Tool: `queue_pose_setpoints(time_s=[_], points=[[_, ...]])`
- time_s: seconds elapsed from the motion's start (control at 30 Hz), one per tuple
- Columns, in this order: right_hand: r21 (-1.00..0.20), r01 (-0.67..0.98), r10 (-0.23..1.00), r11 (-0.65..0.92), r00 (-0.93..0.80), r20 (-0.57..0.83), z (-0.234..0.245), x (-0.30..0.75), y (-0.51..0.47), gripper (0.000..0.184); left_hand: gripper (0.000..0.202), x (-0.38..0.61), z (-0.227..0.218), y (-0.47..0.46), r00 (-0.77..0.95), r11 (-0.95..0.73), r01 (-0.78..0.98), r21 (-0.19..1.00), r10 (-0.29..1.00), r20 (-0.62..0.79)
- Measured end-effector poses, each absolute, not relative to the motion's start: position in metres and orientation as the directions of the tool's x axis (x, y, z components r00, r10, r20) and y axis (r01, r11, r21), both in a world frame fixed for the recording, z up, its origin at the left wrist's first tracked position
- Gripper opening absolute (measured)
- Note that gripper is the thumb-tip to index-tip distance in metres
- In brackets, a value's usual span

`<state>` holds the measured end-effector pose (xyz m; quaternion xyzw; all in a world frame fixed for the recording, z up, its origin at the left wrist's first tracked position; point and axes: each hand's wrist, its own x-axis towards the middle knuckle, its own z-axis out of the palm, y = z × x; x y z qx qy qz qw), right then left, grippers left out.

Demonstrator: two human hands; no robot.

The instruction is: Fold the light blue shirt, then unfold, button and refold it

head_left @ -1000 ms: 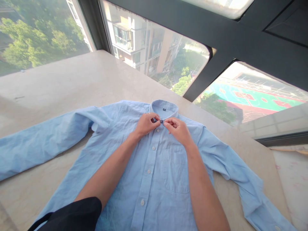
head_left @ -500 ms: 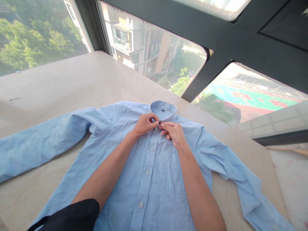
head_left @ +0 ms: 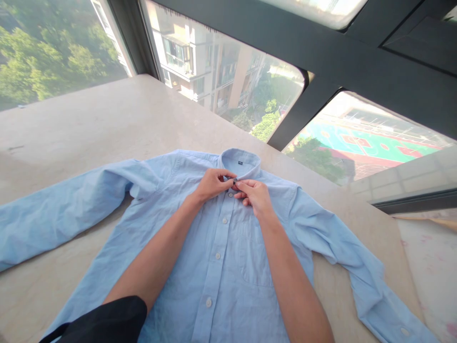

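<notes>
Blue shirt (head_left: 200, 247) lies front up on the window ledge (head_left: 89, 128), its visible front buttons (head_left: 217, 256) apparently fastened. Left hand (head_left: 231, 179) and right hand (head_left: 238, 184) pinch narrowly at the front of the collar (head_left: 254, 167), where closure appears incomplete. Lower hem is out of view, a small dark piece (head_left: 234, 181) between fingertips is unidentifiable, and the neck label (head_left: 240, 163) is illegible.

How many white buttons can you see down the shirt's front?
4: the top button near the right hand, then the second, third and fourth below it. Others may be hidden.
</notes>
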<state>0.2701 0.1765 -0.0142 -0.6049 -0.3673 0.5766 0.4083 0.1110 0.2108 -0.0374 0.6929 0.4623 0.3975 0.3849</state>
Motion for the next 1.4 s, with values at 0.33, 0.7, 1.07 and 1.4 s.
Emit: queue_pose_setpoints(time_s=[0.33, 0.7, 1.07, 1.4], points=[[-0.891, 0.061, 0.893, -0.451, 0.034, -0.45, -0.009, 0.27, 0.178, 0.009, 0.021, 0.112, -0.043, 0.214, 0.236, -0.236, 0.304, 0.923, 0.957, 0.167], [-0.898, -0.021, 0.891, -0.44, 0.115, -0.44, -0.009, 0.261, 0.177, 0.01, 0.018, 0.116, -0.039, 0.212, 0.204, -0.15, 0.101, 0.983, 0.971, 0.128], [-0.881, -0.061, 0.879, -0.469, 0.062, -0.473, -0.008, 0.268, 0.18, 0.01, 0.016, 0.12, -0.032, 0.207, 0.208, -0.069, 0.062, 0.996, 0.977, 0.055], [-0.92, 0.038, 0.917, -0.39, 0.101, -0.385, -0.013, 0.264, 0.178, 0.007, 0.025, 0.118, -0.033, 0.209, 0.233, -0.001, 0.08, 0.997, 0.972, -0.018]])
